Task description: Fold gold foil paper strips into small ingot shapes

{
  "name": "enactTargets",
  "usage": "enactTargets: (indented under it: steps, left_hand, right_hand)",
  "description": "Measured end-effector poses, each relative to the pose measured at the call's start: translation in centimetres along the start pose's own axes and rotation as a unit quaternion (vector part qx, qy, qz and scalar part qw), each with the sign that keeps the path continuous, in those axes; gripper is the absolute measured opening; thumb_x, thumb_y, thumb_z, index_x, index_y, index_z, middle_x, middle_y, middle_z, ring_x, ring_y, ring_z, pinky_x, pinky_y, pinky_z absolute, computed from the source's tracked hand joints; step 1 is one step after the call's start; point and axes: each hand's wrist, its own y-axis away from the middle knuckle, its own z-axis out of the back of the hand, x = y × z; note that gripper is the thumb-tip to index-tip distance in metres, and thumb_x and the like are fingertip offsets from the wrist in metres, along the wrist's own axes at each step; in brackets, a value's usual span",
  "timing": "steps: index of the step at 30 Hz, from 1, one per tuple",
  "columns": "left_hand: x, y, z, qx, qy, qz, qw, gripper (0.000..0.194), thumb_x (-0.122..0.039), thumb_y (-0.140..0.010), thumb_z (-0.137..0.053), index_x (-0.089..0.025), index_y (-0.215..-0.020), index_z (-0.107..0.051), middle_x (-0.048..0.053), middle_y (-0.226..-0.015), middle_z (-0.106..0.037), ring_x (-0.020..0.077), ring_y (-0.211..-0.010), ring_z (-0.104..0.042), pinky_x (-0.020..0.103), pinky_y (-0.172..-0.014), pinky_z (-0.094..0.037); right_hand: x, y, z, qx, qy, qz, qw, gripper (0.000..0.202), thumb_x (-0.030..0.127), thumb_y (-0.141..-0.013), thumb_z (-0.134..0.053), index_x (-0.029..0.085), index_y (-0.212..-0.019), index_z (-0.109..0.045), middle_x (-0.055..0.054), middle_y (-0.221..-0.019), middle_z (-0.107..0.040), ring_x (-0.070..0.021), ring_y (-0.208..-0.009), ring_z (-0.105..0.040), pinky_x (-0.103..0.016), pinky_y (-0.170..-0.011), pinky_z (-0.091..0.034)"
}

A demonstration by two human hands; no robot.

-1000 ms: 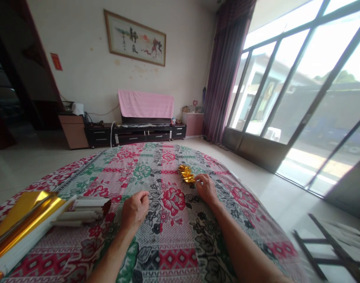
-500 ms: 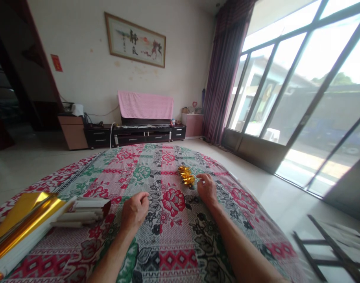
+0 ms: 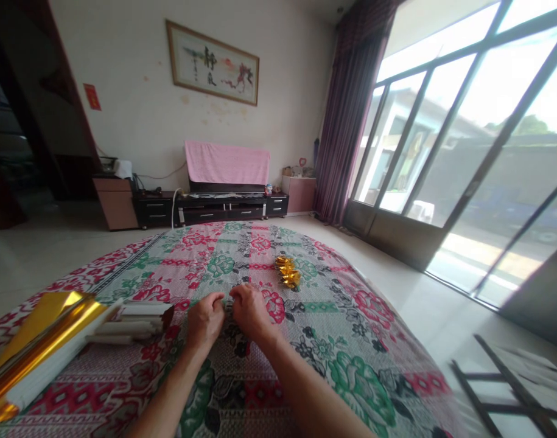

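Note:
My left hand (image 3: 206, 321) is closed just above the flowered cloth (image 3: 301, 356), its thumb and forefinger pressed together. Close beside it on the right, my right hand (image 3: 249, 309) is closed too, fingertips turned towards the left ones. A narrow gap lies between the two hands; whatever they pinch is too small or hidden to tell. Beyond my right hand, a small row of folded shiny gold pieces (image 3: 289, 275) lies on the cloth.
Shiny gold sheets (image 3: 50, 331), partly curled, lie at the left, beside several whitish rolled pieces (image 3: 131, 325). A dark-framed stool or rack (image 3: 497, 383) stands low at the right. A black cabinet (image 3: 214, 214) with a pink cloth (image 3: 227, 161) above it stands at the wall.
My right hand has left the row of gold pieces and moved left and nearer, to beside my left hand. The gold pieces stay on the cloth. My left hand has barely shifted.

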Motion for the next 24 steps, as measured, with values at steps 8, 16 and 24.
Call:
enactTargets:
  steps: [8,16,24]
  left_hand:
    - [0.3,0.0,-0.3,-0.008,0.006,-0.005,1.000,0.033,-0.016,-0.079,-0.038,-0.017,-0.096,-0.066,0.006,-0.085,-0.071,0.0170,-0.078,-0.066,0.024,-0.074,-0.048]
    - [0.3,-0.2,0.1,0.019,0.030,0.012,0.999,0.034,-0.010,-0.078,-0.040,-0.017,-0.099,-0.066,0.005,-0.085,-0.072,0.0139,-0.078,-0.066,0.022,-0.074,-0.048]
    - [-1.2,-0.6,3.3,0.034,-0.021,-0.024,0.999,0.030,-0.014,-0.077,-0.046,-0.017,-0.098,-0.067,0.006,-0.092,-0.071,0.0138,-0.083,-0.064,0.022,-0.079,-0.046]
  right_hand:
    - [0.5,0.9,-0.8,-0.027,-0.002,-0.050,0.998,0.028,0.006,-0.073,-0.046,0.020,-0.085,-0.067,-0.004,-0.084,-0.064,-0.0155,-0.080,-0.058,-0.023,-0.073,-0.041]
    - [0.6,1.0,-0.8,-0.035,-0.024,-0.029,0.999,0.027,0.008,-0.076,-0.044,0.020,-0.084,-0.067,-0.004,-0.082,-0.064,-0.0151,-0.077,-0.059,-0.024,-0.073,-0.042]
    - [1.1,0.9,-0.6,-0.030,-0.031,0.004,0.999,0.025,0.011,-0.078,-0.045,0.020,-0.087,-0.066,-0.004,-0.084,-0.064,-0.0156,-0.079,-0.059,-0.024,-0.073,-0.042]
